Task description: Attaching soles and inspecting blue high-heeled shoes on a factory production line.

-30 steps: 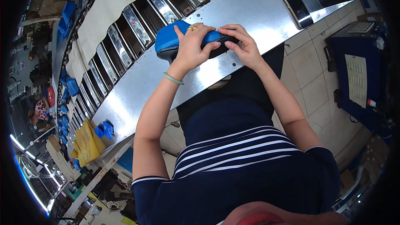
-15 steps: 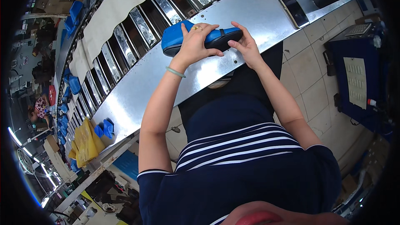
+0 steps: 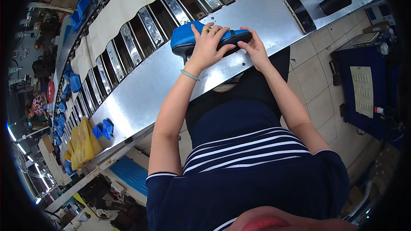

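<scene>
A blue shoe last with a black sandal sole under it and a narrow black strap across its front is held sideways over the metal ledge. My left hand, with rings and a green bangle, wraps over its middle, thumb along the sole's side. At the toe end on the right, my right hand pinches the tip between thumb and fingers. My left hand and fingers cover the middle of the last and any upper there.
Beyond the steel ledge runs a slatted metal conveyor, partly under a cream cloth. A phone and black bottle lie to the right. At left are blue pieces and a yellow plastic bag.
The last and both hands have shifted slightly right in the picture. The sole has tilted a little, showing more of its underside at the heel end. Both hands keep their hold.
</scene>
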`<state>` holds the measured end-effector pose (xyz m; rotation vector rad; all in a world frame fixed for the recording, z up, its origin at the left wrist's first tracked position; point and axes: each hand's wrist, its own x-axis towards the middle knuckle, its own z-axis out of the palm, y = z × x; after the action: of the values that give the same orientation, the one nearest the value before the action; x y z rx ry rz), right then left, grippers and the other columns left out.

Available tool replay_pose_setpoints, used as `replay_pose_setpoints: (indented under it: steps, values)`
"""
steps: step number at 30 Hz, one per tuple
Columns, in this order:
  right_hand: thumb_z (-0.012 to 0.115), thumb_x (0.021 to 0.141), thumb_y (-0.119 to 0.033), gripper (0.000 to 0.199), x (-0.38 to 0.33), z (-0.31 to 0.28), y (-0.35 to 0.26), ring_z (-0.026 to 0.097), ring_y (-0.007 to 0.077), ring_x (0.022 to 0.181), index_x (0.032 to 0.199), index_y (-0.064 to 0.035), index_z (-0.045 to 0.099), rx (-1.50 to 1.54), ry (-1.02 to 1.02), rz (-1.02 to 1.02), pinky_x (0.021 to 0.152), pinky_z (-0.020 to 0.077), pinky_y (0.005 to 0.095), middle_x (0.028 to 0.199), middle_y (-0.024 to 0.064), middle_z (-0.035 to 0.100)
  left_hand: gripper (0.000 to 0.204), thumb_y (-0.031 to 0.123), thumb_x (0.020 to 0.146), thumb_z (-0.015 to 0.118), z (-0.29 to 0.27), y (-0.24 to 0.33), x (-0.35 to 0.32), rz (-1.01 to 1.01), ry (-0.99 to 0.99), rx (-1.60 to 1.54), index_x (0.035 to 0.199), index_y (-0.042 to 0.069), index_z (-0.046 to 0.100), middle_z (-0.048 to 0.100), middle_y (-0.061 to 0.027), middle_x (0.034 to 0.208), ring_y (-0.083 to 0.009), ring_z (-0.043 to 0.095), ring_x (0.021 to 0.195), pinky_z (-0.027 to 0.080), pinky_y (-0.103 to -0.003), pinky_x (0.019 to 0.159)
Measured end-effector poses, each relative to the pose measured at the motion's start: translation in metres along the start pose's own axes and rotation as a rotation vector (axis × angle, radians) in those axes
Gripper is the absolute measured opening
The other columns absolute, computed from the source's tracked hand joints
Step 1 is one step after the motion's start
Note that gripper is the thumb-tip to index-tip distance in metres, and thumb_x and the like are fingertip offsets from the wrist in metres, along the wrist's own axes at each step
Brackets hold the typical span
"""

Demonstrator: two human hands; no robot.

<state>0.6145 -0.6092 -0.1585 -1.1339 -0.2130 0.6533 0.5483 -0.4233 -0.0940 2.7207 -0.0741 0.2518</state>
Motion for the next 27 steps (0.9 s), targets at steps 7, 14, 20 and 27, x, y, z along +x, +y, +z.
replay_pose_setpoints:
  steps: [7, 14, 20, 27]
  values:
    - [0.070, 0.089, -0.007, 0.052, 0.003, -0.005, 0.008, 0.054, 0.0126, 0.110, 0.135, -0.0051, 0.047, 0.001, 0.015, -0.004, 0.099, 0.0424, 0.0269, 0.118, 0.0039, 0.057, 0.047, 0.042, 0.081, 0.072, 0.005, 0.001, 0.002, -0.002, 0.048, -0.075, 0.118, 0.014, 0.065, 0.064, -0.0060, 0.111, -0.0284, 0.053, 0.117, 0.017, -0.068, 0.108]
    - [0.071, 0.089, -0.006, 0.051, 0.004, -0.008, 0.011, 0.054, 0.0122, 0.109, 0.134, -0.0054, 0.047, 0.017, 0.015, 0.007, 0.099, 0.0435, 0.0272, 0.116, 0.0038, 0.057, 0.053, 0.047, 0.077, 0.074, -0.004, 0.000, 0.007, -0.023, -0.019, -0.134, 0.118, 0.013, 0.067, 0.065, -0.0055, 0.110, -0.0273, 0.056, 0.114, 0.019, -0.060, 0.111]
    - [0.070, 0.088, -0.004, 0.051, 0.003, -0.008, 0.009, 0.054, 0.0124, 0.109, 0.134, -0.0058, 0.047, 0.010, 0.011, 0.012, 0.099, 0.0434, 0.0273, 0.116, 0.0038, 0.057, 0.065, 0.049, 0.076, 0.075, -0.017, -0.008, 0.013, -0.008, -0.196, -0.235, 0.128, 0.013, 0.062, 0.062, -0.0086, 0.121, -0.0282, 0.052, 0.123, 0.008, -0.061, 0.115]
    - [0.073, 0.087, -0.005, 0.052, 0.004, -0.011, 0.009, 0.056, 0.0134, 0.106, 0.132, -0.0046, 0.046, 0.012, -0.001, 0.014, 0.096, 0.0453, 0.0273, 0.113, 0.0051, 0.058, 0.061, 0.031, 0.081, 0.073, -0.027, -0.030, 0.020, -0.089, -0.431, -0.483, 0.139, 0.018, 0.055, 0.056, -0.0077, 0.138, -0.0279, 0.043, 0.136, -0.003, -0.062, 0.116]
